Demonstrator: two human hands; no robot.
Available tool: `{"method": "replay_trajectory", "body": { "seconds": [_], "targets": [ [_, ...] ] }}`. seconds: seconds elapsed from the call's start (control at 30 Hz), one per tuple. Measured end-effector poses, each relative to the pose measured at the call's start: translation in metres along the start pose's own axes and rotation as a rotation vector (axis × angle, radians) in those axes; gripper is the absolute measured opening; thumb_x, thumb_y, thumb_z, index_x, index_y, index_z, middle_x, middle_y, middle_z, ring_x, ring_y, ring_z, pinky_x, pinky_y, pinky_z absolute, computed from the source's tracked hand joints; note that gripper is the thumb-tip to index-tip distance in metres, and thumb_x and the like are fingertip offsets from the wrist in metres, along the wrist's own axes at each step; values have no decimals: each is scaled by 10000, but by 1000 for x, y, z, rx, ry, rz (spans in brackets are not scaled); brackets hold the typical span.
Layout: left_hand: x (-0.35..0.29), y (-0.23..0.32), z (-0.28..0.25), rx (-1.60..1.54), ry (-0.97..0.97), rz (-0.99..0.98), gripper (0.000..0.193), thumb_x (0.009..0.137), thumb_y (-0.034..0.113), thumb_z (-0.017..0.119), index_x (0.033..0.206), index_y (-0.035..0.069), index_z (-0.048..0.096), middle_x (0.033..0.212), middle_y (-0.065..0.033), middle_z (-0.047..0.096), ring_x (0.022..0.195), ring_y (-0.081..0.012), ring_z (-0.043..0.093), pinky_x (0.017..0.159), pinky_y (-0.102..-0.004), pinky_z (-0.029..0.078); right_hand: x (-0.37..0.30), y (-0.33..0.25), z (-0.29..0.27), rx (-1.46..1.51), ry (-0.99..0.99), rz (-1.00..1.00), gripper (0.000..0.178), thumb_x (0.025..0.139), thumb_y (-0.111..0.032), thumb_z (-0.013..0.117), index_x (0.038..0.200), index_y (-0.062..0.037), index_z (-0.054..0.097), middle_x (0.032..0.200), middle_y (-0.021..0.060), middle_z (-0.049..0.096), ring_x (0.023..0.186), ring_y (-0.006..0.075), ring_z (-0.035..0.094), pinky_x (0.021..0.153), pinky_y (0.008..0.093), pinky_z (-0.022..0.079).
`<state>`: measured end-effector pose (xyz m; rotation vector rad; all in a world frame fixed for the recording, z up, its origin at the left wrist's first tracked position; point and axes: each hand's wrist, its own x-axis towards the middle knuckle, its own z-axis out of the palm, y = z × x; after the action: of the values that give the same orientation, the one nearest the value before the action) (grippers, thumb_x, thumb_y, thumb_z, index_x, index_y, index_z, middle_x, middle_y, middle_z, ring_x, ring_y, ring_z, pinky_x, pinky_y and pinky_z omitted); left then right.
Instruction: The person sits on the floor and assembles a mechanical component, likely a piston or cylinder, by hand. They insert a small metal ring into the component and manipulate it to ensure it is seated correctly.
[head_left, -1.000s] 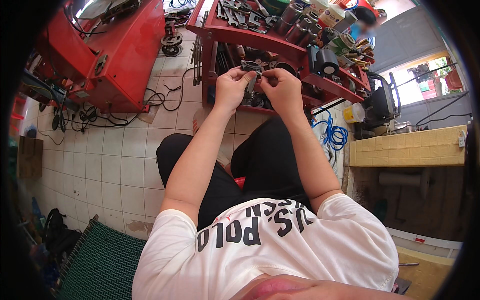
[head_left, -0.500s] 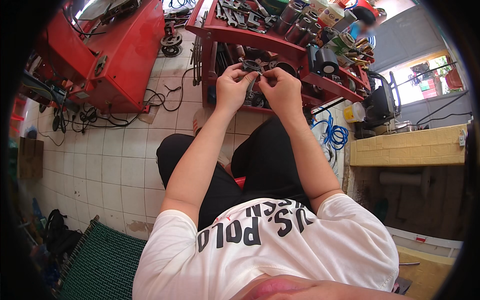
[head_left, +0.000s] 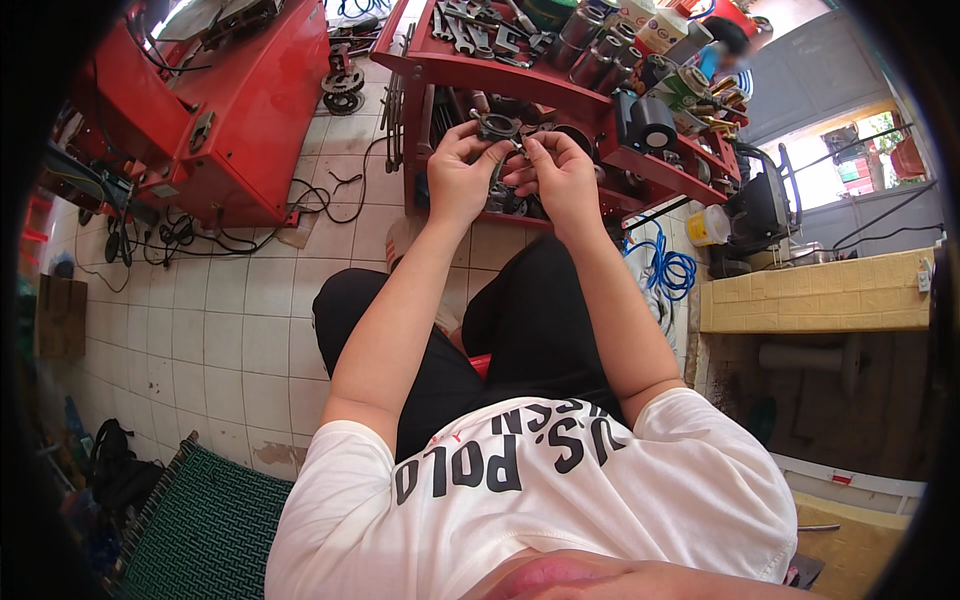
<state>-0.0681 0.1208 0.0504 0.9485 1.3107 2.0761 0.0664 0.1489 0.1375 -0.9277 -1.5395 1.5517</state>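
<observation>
My left hand is closed on a dark, ring-shaped metal part, with the thumb along its near side and the fingers behind it. Just to the right, my right hand has its thumb and fingers brought together beside the part. Whatever sits between those fingertips is too small to make out. Both hands are held up in front of the lower shelf of a red tool cart, above my knees.
Wrenches, metal sockets and cans crowd the cart's top. A red machine stands at left, cables on the tiles beside it. Blue hose lies coiled at right, near a yellow ledge. A person is at the far right back.
The ring-shaped part has shifted slightly left and tilted to show more of its round face. My right hand has turned, its fingers now spread more behind the thumb.
</observation>
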Motion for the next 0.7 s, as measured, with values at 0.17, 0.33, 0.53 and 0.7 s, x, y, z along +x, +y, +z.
{"method": "replay_trajectory", "body": {
  "seconds": [0.17, 0.33, 0.53, 0.7],
  "targets": [
    [1, 1, -1, 28, 12, 97, 219, 831, 203, 867, 952, 28, 815, 1241, -96, 677, 1103, -208, 671, 899, -336, 539, 1, 2, 1, 203, -10, 99, 187, 1065, -187, 583, 1111, -8, 556, 902, 98, 696, 706, 172, 725, 592, 279, 582],
    [1, 8, -2, 59, 16, 136, 224, 829, 209, 870, 950, 30, 814, 1229, -90, 677, 1093, -206, 671, 898, -332, 536, 0, -1, 0, 279, -31, 108, 193, 1060, -192, 593, 1109, -10, 550, 904, 98, 693, 719, 177, 727, 604, 283, 582],
    [2, 8, -3, 62, 42, 167, 243, 829, 220, 872, 960, 24, 810, 1228, -96, 675, 1084, -201, 674, 897, -328, 537, -3, -5, 2, 188, -78, 47, 205, 1007, -91, 632, 1151, 10, 528, 934, 108, 697, 765, 187, 738, 628, 274, 595],
    [3, 8, -4, 36, 62, 133, 250, 837, 225, 869, 963, 18, 808, 1234, -90, 672, 1050, -191, 682, 856, -314, 550, -4, -1, 4, 46, -77, -56, 184, 1005, -57, 625, 1144, 5, 521, 1050, 150, 716, 827, 169, 743, 654, 264, 583]
  ]
}}
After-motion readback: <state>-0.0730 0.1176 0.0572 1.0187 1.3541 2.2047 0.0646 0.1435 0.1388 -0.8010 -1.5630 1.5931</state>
